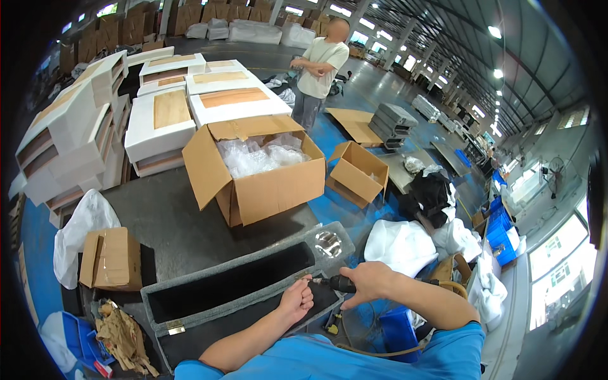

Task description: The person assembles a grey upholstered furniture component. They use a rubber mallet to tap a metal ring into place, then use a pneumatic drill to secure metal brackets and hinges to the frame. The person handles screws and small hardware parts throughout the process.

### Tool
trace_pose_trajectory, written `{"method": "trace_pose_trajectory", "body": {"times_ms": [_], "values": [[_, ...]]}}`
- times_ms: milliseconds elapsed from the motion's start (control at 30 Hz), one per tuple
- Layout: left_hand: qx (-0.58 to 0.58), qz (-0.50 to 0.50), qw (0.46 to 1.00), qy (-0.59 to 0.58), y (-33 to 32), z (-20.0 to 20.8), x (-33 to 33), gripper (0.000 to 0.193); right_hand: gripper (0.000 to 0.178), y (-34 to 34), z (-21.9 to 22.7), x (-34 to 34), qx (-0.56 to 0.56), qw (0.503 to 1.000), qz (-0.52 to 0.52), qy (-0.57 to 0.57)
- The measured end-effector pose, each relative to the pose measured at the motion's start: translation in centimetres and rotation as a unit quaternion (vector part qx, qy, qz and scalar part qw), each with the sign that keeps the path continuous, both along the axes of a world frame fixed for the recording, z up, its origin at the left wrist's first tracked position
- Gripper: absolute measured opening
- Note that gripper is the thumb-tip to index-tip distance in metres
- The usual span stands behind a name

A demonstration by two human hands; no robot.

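Note:
A long grey fabric-covered box (240, 259) with a black inside lies open on the dark table. Its black-lined lid (221, 332) is folded out toward me. A metal hinge (175, 327) joins them near the left end. My left hand (296, 301) is closed at the box's front edge by the right end, fingertips pinched beside a second small metal fitting; anything between them is too small to make out. My right hand (367, 282) grips a black power screwdriver (342, 284), its tip pointing left at the left fingertips. A round shiny dish (329, 243) sits on the box's right end.
An open carton (278, 192) of bubble wrap stands behind the box, a small carton (113, 259) at left. Crumpled brown paper (123, 335) lies near left. A hose (380, 353) runs by my right arm. Beyond are white furniture units (158, 149) and a standing person (320, 66).

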State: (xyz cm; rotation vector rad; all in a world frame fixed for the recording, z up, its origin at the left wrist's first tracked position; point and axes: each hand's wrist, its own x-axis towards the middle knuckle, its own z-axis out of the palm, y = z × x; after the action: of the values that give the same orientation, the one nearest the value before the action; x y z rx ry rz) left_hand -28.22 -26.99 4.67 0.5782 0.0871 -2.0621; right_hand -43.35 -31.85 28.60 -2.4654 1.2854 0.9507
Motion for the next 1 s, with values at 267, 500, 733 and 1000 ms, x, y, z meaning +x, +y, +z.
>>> {"method": "trace_pose_trajectory", "body": {"times_ms": [267, 500, 733, 1000], "values": [[0.006, -0.010, 1.000, -0.007, 0.59, 0.49, -0.12, 0.016, 0.088, -0.11, -0.53, -0.59, 0.000, 1.000, -0.001, -0.006], [-0.005, -0.006, 1.000, 0.011, 0.41, 0.22, -0.17, 0.017, 0.087, 0.13, 0.08, -0.11, -0.003, 1.000, -0.003, 0.004], [-0.015, -0.005, 1.000, 0.010, 0.25, -0.27, -0.12, 0.018, 0.097, -0.19, -0.60, -0.60, -0.010, 1.000, 0.024, -0.003], [-0.005, 0.001, 1.000, 0.007, 0.52, -0.18, -0.04, 0.014, 0.102, -0.40, -0.83, -0.21, -0.006, 0.999, 0.031, 0.016]]}}
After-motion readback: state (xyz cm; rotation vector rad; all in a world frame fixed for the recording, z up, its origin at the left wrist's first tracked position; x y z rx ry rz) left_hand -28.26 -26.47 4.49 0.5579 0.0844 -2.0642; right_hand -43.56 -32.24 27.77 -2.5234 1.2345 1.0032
